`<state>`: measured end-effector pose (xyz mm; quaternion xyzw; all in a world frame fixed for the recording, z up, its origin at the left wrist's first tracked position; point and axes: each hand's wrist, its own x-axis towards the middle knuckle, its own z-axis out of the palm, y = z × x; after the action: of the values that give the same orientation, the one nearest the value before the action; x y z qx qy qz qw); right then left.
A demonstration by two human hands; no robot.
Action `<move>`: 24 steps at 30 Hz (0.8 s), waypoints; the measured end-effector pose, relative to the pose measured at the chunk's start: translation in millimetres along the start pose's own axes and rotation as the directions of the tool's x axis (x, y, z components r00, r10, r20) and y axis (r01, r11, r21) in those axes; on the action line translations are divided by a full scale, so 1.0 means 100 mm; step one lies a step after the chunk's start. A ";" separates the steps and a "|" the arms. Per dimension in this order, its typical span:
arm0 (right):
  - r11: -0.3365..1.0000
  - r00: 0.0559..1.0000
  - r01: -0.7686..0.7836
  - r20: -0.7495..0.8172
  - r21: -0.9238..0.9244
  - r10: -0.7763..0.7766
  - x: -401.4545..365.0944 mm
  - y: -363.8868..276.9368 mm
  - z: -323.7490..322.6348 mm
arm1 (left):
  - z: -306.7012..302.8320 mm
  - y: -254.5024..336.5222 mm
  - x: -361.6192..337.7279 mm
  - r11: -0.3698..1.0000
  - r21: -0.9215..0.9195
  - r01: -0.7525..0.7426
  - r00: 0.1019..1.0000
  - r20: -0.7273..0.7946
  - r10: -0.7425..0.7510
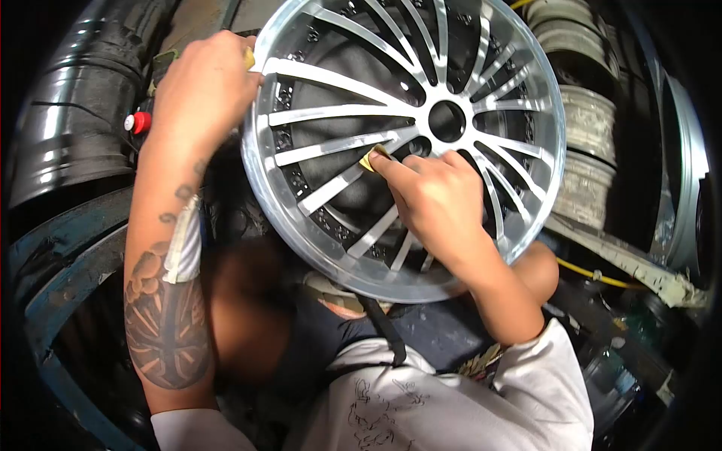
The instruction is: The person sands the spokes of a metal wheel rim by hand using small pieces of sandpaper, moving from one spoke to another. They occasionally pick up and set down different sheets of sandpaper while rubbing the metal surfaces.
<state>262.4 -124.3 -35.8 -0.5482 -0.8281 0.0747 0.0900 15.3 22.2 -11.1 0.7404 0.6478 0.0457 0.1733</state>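
Observation:
A silver multi-spoke alloy wheel [402, 289] lies tilted in front of me, close to my knees, its round centre hole facing up. My right hand [440, 195] pinches a small yellow piece of sandpaper [370, 158] against a spoke left of the hub. At the upper left edge of the wheel, my left hand [214, 86] is closed on the outer lip. Another yellow scrap [249, 58] shows by its fingers; how it is held is partly hidden.
Several dusty wheel rims [587, 120] are stacked at the right. A large shiny dark rim [90, 98] stands at the left, near a red-and-white cap [138, 122]. A blue metal frame [75, 263] runs along the left; a yellow cable [594, 276] crosses at right.

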 end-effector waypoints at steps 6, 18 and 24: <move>1.000 1.000 0.019 -0.017 0.000 -0.019 -0.02 -0.03 -0.06 | -0.02 0.03 0.02 0.996 0.090 0.026 0.998 -0.058 -0.020; 0.811 0.902 -0.348 -0.067 0.471 0.427 -0.22 0.26 0.11 | 0.60 2.15 -1.65 0.574 -0.184 -0.798 0.578 -0.504 0.642; 0.962 0.989 -0.084 -0.096 0.261 0.112 -0.20 0.05 0.07 | 0.93 2.30 -1.93 0.336 -0.264 -0.904 0.424 -0.652 0.628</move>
<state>272.8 -141.1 -44.8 -0.5756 -0.7772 0.1550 0.2018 229.6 -207.9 4.8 0.8342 0.1730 0.4854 0.1962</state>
